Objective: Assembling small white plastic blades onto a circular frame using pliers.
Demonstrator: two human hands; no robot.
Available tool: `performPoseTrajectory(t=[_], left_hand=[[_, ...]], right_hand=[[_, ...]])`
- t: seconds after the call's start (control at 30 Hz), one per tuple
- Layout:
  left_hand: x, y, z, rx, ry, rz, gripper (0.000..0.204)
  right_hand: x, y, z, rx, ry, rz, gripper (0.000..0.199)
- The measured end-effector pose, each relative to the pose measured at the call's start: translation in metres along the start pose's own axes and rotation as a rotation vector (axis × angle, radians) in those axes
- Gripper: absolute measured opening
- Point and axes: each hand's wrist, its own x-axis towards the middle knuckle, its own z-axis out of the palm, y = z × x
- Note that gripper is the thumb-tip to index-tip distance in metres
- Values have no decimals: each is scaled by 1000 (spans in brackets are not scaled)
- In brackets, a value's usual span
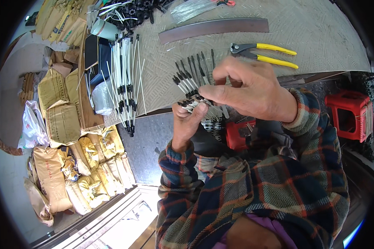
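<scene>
Rods, thin and white with black tips, fan out of my left hand (187, 120), raised above the near edge of the counter (320, 37). This bundle of rods (191, 83) looks light and springy, likely to slide apart, so I judge the black collars where they cross the best place to pinch. My left grip is clenched round their lower ends; my right hand (249, 89) nips them there. Yellow-handled pliers (264, 53) lie behind.
</scene>
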Motion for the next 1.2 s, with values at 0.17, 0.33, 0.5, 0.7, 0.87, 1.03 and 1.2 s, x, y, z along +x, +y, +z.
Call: performPoseTrajectory(t=[0.17,0.33,0.5,0.7,0.87,1.03,1.2], left_hand=[[-2,-3,-4,-46,10,6,13],[-2,0,2,-63,44,-6,15],[-3,-3,-6,-29,6,-24,13],[-3,-3,-8,37,-29,-24,14],[-9,-15,-15,-30,31,-15,13],[-7,-11,-10,-5,47,6,17],[-5,-7,-10,-20,-7,4,22]], right_hand=[[3,-3,-2,-15,-8,-1,31],[3,-4,-7,-21,-58,-3,29],[6,-4,-7,-26,-67,-18,27],[9,-6,-11,-55,-111,-35,25],[14,3,-12,34,-126,30,18],[28,6,-20,-20,-235,-90,15],[29,3,-20,-41,-252,-66,14]])
